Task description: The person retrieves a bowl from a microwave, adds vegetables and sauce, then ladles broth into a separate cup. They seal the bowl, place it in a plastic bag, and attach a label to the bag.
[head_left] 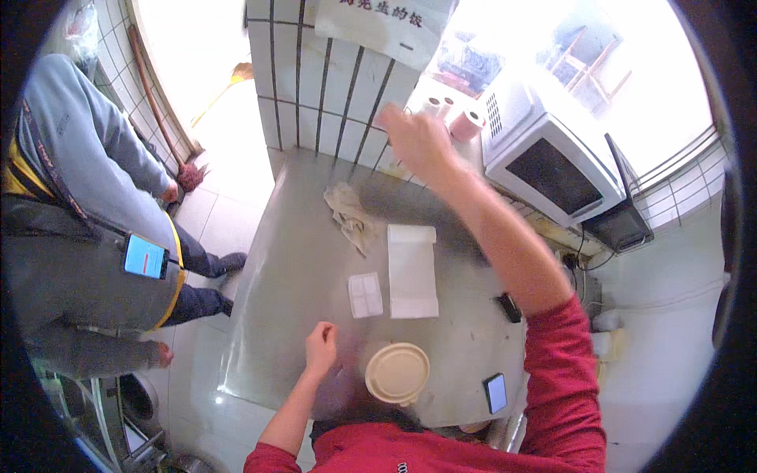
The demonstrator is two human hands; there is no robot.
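Observation:
My right hand [424, 140] is stretched far out past the table's far edge, beside the tiled wall and close to some pink and white paper rolls [467, 126] on the ledge. Motion smears its fingers, so any hold is unclear. Over the near left part of the metal table [276, 276], my left hand [321, 347] has its fingers curled in, with nothing seen in them. To its right sits a round beige bowl with a lid [397, 372]. A white compartmented tray [365, 296] and a long white box or folded sheet [412, 272] lie farther off.
A crumpled cloth [350, 214] lies toward the far side. A phone [494, 392] and a small black object [508, 307] rest at the right. A microwave [552, 162] stands on the ledge. At the left is another person in a grey jacket [87, 268].

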